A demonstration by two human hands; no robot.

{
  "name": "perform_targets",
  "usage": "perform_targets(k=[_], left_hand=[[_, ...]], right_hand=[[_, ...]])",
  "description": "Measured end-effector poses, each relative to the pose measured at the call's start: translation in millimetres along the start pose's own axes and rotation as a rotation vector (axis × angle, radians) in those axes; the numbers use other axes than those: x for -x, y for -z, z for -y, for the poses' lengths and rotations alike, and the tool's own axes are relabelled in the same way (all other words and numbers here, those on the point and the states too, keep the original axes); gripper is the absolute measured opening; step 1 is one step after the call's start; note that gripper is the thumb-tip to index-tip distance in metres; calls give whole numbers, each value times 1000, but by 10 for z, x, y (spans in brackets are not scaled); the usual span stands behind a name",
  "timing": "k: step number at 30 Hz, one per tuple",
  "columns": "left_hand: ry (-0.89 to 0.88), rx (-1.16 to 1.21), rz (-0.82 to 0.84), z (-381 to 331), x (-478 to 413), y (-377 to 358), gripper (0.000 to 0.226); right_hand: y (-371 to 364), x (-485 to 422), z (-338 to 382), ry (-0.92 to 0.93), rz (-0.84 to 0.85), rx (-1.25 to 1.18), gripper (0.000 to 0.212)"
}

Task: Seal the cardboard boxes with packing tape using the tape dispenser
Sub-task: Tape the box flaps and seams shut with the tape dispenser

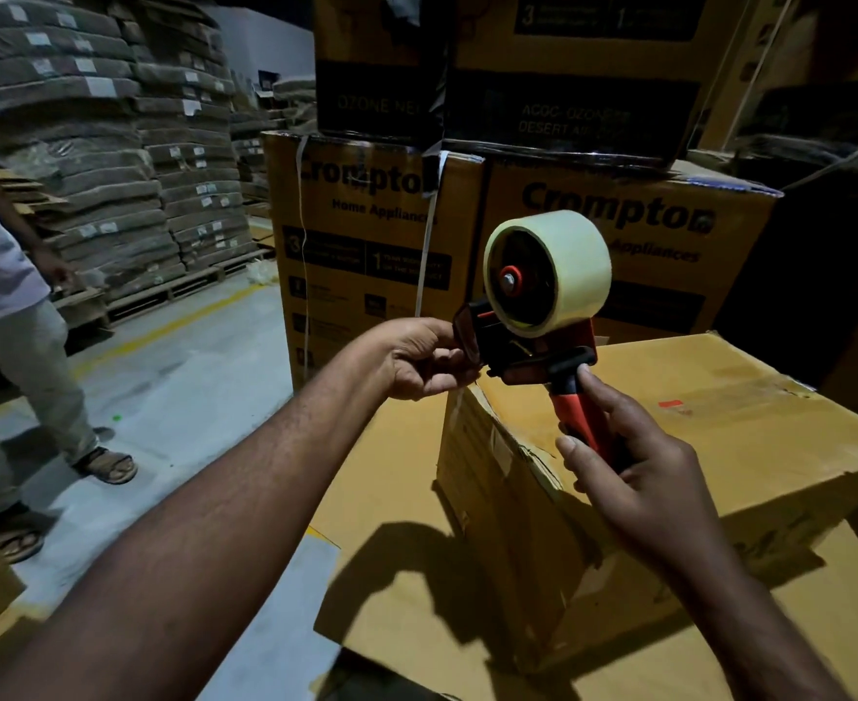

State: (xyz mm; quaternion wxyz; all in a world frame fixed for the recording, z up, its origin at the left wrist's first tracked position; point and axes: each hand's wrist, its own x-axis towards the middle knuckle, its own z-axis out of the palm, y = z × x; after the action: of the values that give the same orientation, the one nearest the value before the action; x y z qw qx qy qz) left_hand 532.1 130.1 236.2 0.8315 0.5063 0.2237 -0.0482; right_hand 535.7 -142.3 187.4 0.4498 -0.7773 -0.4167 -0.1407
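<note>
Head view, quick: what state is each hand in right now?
Left hand: closed, pinching the front end of the tape dispenser.
Right hand: closed, gripping the dispenser's red handle.

A person [7, 306] in sandals [108, 465] stands at the left edge of the concrete floor [189, 397]. Labelled, wrapped stacks [113, 144] rest on wooden pallets [189, 283]. A yellow line [164, 328] runs along the floor beside the pallets.

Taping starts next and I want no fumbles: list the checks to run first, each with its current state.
1. Tape roll seated on the tape dispenser: ok.
2. Right hand holds the red handle: ok.
3. Left hand pinches the dispenser's front; free tape end pulled out: cannot tell, fingers hide it.
4. Dispenser against the cardboard box: not ok, held above its top.
5. Box top flaps closed: cannot tell.
6. Bystander away from the box: ok, stands off left.
</note>
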Motion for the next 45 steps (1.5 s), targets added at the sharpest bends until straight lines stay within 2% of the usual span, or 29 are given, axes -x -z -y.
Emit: perform_targets(k=[8,13,16,20,24,26,30,33,45], left_hand=[[24,12,33,-67,-199,120,29],[-2,-96,28,-134,-309,198,12],[-69,-345,-28,-115,-443,252,8],[-308,-689,-192,-93,-545,184,15],[-380,-923,-378,-112,-749,199,10],[-377,-901,-414,-77,-819,303,8],[-383,-763,-304,59,-887,390,10],[-388,-716,-281,109,-933,367,10],[-395,-578,-394,293,-1178,365,13]], right_hand=[[-79,-86,-48,-45,-23,39,66],[-103,-153,-26,-107,30,79,67],[-152,-216,-3,-134,87,140,69],[-206,-258,33,-149,113,219,68],[-174,-162,80,-186,92,224,67],[-136,-70,101,-204,89,228,68],[-123,94,126,-214,75,242,69],[-158,154,135,-238,71,238,70],[-334,60,141,-224,99,294,77]])
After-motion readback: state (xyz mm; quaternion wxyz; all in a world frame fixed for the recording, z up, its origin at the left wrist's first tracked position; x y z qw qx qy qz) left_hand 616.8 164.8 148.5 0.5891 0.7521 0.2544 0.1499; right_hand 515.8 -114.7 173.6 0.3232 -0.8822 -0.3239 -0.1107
